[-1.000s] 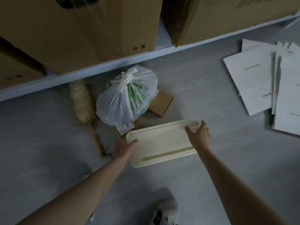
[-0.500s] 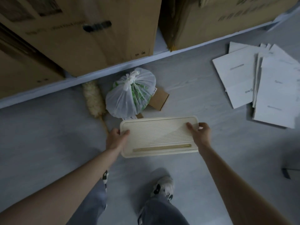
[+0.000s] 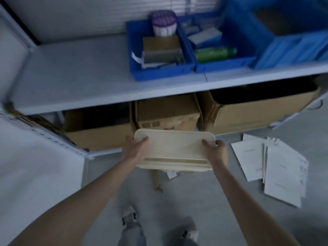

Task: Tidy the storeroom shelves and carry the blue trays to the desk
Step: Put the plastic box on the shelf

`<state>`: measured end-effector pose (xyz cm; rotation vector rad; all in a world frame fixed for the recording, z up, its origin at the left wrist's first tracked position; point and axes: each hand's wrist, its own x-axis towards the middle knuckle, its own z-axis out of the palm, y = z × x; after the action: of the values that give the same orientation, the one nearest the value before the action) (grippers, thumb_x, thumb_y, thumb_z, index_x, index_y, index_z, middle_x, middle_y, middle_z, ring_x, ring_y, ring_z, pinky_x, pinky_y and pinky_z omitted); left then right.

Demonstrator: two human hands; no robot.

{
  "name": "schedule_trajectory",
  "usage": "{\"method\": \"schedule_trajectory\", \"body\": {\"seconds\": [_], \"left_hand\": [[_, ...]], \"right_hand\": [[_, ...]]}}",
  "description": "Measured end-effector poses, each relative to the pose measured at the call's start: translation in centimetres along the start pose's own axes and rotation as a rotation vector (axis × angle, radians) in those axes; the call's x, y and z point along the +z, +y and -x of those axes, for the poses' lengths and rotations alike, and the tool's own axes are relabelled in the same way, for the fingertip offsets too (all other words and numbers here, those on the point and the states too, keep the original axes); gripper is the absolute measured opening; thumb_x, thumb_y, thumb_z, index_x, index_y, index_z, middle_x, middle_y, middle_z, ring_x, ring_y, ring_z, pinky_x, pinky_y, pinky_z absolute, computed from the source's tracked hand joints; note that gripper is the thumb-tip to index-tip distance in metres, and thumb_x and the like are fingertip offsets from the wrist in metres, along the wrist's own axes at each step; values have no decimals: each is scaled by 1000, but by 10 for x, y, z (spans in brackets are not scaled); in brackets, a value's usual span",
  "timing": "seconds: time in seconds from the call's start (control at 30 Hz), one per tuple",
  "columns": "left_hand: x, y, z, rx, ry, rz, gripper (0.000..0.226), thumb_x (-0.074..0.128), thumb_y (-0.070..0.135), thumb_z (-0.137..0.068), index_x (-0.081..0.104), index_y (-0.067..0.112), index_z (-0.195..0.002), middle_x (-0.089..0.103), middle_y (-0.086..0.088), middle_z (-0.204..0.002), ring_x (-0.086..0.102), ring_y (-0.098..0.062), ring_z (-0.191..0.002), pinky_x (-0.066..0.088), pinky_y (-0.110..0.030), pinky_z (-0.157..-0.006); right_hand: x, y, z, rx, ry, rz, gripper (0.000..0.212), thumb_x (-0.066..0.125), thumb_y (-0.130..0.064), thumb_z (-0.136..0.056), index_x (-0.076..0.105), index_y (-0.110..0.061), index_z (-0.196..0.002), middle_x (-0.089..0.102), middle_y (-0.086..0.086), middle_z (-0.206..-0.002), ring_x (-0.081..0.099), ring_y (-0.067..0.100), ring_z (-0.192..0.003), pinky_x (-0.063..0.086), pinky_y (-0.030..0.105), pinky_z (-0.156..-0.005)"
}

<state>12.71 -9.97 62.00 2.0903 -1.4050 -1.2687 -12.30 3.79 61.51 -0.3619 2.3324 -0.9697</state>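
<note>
The left hand (image 3: 135, 148) and the right hand (image 3: 217, 152) each gripped one short end of the cream tray (image 3: 174, 150). On both sides the thumb lay on the ribbed top face and the fingers were curled under the rim, mostly hidden. The cream tray was held in the air, roughly level, in front of the cardboard boxes (image 3: 168, 112) on the lowest level. Its long axis ran left to right between the two hands.

Both forearms were extended forward and slightly inward, wrists straight, palms facing each other across the tray.

The blue tray (image 3: 163, 72) stood on the shelf (image 3: 79, 71), above and ahead of the hands and slightly to the right. A second blue tray (image 3: 223, 65) touched its right side, and a larger blue crate (image 3: 291, 48) stood further right. The long axis of each blue tray ran front to back, away from the person. The right hand was the nearer to both, though the picture was blurred and their contents could not be read reliably.

Judgement: with both hands occupied, neither blue tray could be taken until the cream tray was set down. The bare shelf surface left of the blue tray appeared the closest place for it.

Loose papers (image 3: 276, 167) lay on the floor (image 3: 204, 192) to the right.
</note>
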Motion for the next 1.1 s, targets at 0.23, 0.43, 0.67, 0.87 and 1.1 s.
{"method": "schedule_trajectory", "body": {"seconds": [0.23, 0.43, 0.67, 0.87, 1.1], "left_hand": [[-156, 50, -6, 95, 130, 222, 74, 76, 46, -71, 48, 5, -125, 61, -15, -119, 62, -34, -98, 54, -41, -83], [-267, 66, -57, 172, 191, 202, 70, 71, 47, -79, 47, 4, -129, 60, -14, -122, 55, -27, -91, 44, -36, -70], [-326, 91, -132, 189, 205, 196, 59, 73, 43, -77, 56, 1, -115, 63, -15, -112, 58, -27, -86, 42, -31, -64], [-338, 109, -212, 180, 198, 215, 36, 74, 31, -73, 64, -2, -85, 65, -10, -83, 63, -26, -71, 37, -26, -48], [-341, 132, -277, 126, 223, 143, 25, 77, 24, -74, 66, 2, -72, 66, -12, -71, 65, -28, -68, 44, -31, -54]], "right_hand": [[30, -147, 80, -158, -42, -87, 57, 68, -51, -84, 57, -12, -123, 67, 12, -111, 63, 34, -102, 50, 36, -81], [102, -246, 116, -294, -92, -87, 57, 64, -53, -86, 55, -11, -125, 65, 6, -105, 62, 26, -91, 48, 34, -73], [164, -310, 104, -365, -116, -55, 50, 67, -35, -90, 55, -7, -130, 65, 12, -115, 55, 22, -88, 43, 32, -74], [225, -363, 53, -393, -246, -37, 49, 69, -22, -85, 57, -7, -131, 67, 9, -110, 64, 24, -93, 56, 39, -78], [278, -408, 10, -407, -299, 64, 39, 66, -16, -80, 64, -7, -117, 68, -2, -87, 65, 22, -83, 57, 40, -73]]}}
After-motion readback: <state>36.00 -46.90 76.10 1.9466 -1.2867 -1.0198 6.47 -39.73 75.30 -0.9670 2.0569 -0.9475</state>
